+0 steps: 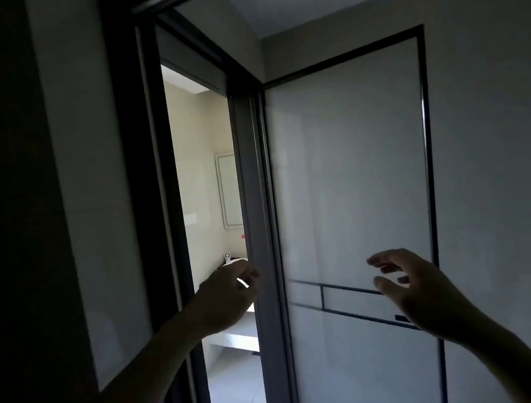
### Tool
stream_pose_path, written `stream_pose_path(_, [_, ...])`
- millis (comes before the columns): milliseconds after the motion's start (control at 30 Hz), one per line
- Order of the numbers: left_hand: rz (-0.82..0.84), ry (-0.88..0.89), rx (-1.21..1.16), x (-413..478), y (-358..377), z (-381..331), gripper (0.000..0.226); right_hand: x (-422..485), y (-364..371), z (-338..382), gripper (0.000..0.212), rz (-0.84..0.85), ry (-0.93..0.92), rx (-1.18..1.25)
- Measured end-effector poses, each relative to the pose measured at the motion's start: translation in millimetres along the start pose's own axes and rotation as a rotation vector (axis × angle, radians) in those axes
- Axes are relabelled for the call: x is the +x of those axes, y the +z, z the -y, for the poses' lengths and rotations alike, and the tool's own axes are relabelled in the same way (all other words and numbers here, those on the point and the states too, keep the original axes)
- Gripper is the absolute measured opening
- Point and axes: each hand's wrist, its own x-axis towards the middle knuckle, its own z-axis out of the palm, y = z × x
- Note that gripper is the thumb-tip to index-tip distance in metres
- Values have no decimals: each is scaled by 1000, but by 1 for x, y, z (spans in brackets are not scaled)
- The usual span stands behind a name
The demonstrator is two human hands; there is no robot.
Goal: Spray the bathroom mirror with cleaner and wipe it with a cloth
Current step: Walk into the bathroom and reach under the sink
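Note:
I stand in a dim hallway at a partly open sliding door (350, 194) of frosted glass with a dark frame. Through the gap the lit bathroom shows a white-framed mirror (229, 190) on the far wall, half hidden by the door's edge. My left hand (226, 296) curls its fingers around the door's metal edge (254, 202) at waist height. My right hand (416, 287) hovers open in front of the glass panel, fingers spread, holding nothing. No spray bottle or cloth is clearly visible.
A white counter (241, 327) with a small white object (228, 257) on it lies below the mirror. Grey floor tiles (236, 393) show through the gap. A dark door frame (146, 179) bounds the gap on the left, and a plain wall (494, 149) stands to the right.

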Motion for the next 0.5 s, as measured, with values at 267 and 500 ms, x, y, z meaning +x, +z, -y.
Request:
stream_pose_path(267, [-56, -14, 71, 108, 52, 25, 19, 91, 7, -82, 25, -13, -9, 56])
stream_pose_path(500, [-69, -37, 77, 170, 99, 46, 18, 147, 37, -152, 18, 30, 58, 147])
